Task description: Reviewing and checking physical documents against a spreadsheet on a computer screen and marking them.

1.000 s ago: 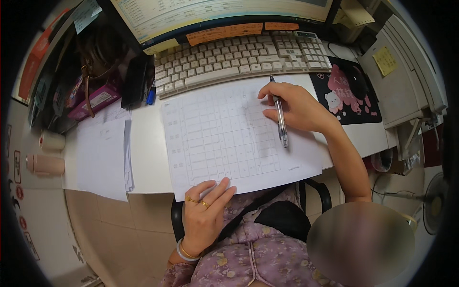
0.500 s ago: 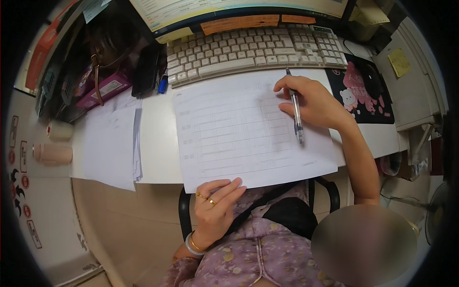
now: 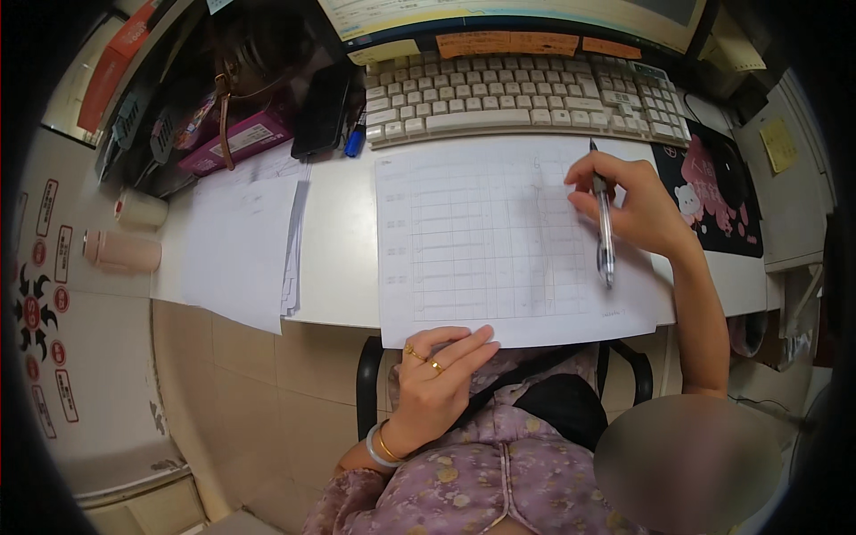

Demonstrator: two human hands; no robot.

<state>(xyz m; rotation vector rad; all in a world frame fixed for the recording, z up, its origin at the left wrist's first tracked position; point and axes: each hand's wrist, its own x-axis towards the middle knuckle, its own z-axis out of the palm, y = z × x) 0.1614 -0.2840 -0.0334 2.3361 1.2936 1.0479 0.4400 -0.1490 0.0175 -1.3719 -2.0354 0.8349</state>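
A printed white form (image 3: 455,259) with a ruled table lies on the white desk, its near edge jutting past the front. Over its right part my right hand (image 3: 637,201) is closed on a clear-barrelled pen (image 3: 606,236) with dark ends. The pen points away from me, one end near the keyboard, the other above the paper. My left hand (image 3: 437,379), with gold rings, rests at the form's near edge. Its fingers are stretched out against the paper, loosely together; its thumb is not clearly seen.
A cream keyboard (image 3: 526,94) stands beyond the form, under a monitor (image 3: 526,18). On the right lie a mouse (image 3: 729,169) and a dark mouse pad (image 3: 700,192). Stacked papers (image 3: 236,241), a pink bottle (image 3: 123,251), a phone (image 3: 321,109) and a blue-capped marker (image 3: 354,141) are on the left.
The view has shifted, so the desk and both hands appear farther right. Relative to the form, my hands have hardly moved, and the right one still holds the pen.
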